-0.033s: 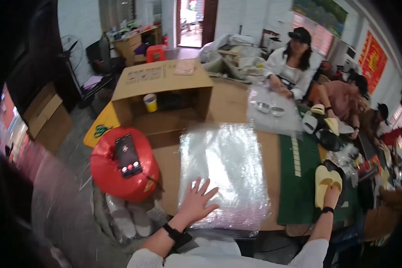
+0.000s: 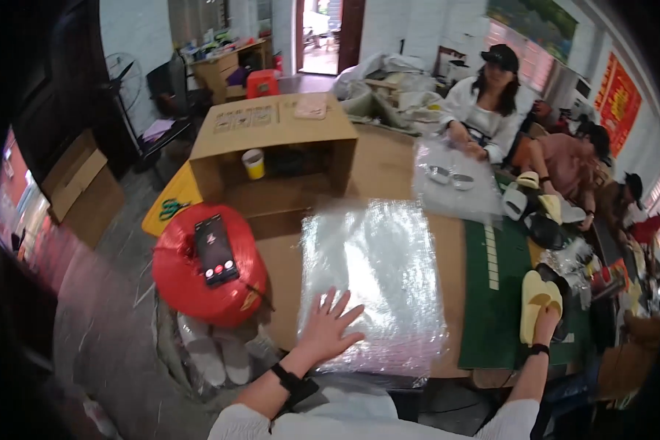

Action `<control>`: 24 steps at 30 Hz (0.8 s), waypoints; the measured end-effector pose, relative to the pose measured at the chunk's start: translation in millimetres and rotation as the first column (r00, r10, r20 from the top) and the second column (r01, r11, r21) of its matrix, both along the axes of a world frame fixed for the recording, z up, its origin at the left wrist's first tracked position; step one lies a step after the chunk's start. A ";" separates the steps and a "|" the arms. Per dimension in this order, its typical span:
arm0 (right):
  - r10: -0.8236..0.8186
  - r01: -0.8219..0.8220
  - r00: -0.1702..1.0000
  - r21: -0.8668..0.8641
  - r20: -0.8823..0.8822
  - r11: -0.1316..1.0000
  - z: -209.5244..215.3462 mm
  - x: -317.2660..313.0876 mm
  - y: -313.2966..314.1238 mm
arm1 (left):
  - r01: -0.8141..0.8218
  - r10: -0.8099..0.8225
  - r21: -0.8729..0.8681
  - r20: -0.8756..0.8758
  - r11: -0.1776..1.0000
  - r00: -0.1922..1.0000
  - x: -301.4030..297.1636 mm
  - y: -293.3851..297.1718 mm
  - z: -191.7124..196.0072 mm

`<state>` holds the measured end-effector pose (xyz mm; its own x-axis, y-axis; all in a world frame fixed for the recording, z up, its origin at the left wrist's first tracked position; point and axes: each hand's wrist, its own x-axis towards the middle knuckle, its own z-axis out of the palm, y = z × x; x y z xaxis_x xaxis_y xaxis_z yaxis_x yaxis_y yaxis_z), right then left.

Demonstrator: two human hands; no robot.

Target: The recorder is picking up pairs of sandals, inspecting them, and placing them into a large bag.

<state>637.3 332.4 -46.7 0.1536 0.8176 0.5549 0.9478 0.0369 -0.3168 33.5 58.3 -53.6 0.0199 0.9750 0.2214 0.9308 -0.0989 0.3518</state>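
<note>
A clear crinkly plastic bag (image 2: 378,271) lies flat on the cardboard-covered table (image 2: 378,169) in front of me. My left hand (image 2: 330,326) rests on its near left corner, palm down with the fingers spread, holding nothing. To the right, my right hand (image 2: 544,323) grips the heel end of a pair of yellow slippers (image 2: 537,292). The slippers are stacked together over the green mat (image 2: 491,323), apart from the plastic bag.
An open cardboard box (image 2: 271,128) on its side holds a yellow cup (image 2: 254,163). A red twine spool (image 2: 198,293) with a phone (image 2: 215,249) on top stands at the left. White slippers (image 2: 205,352) lie on the floor. Seated people (image 2: 484,110) and loose slippers (image 2: 535,205) fill the far right.
</note>
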 end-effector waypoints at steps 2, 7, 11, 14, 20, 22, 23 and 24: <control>0.013 -0.011 0.998 0.023 -0.062 1.000 -4.2 -25.6 2.1 | -0.028 0.028 0.023 0.008 0.999 1.000 1.0 -5.1 -5.9; 0.312 -0.338 0.894 -0.026 -0.322 0.941 35.6 -165.0 -43.7 | -0.049 0.049 0.013 0.015 0.999 0.999 -2.0 -6.4 -8.6; 0.499 -0.576 0.764 -0.084 -0.409 0.813 71.4 -294.6 -91.3 | -0.048 0.048 -0.005 0.037 0.999 0.998 -1.1 -3.2 -9.6; 0.698 -0.710 0.689 0.010 -0.194 0.704 50.9 -363.3 -102.0 | -0.052 0.053 -0.009 0.057 0.999 0.997 -0.7 -2.0 -13.5; 0.714 -0.696 0.698 -0.289 -0.057 0.657 10.9 -422.1 -99.9 | -0.020 0.021 -0.030 0.016 0.999 1.000 -5.3 -6.8 -7.3; 0.691 -0.641 0.722 -0.406 -0.030 0.651 12.3 -421.1 -93.5 | -0.029 0.029 -0.002 0.025 1.000 0.999 -5.5 -8.3 -12.0; 0.715 -0.675 0.698 -0.368 -0.037 0.640 7.3 -418.8 -89.0 | -0.033 0.032 0.023 0.031 0.999 0.999 -4.9 -8.1 -14.0; 0.715 -0.674 0.699 -0.367 -0.033 0.642 4.0 -416.9 -82.5 | -0.034 0.032 0.047 0.036 0.998 0.999 -4.7 -7.2 -16.0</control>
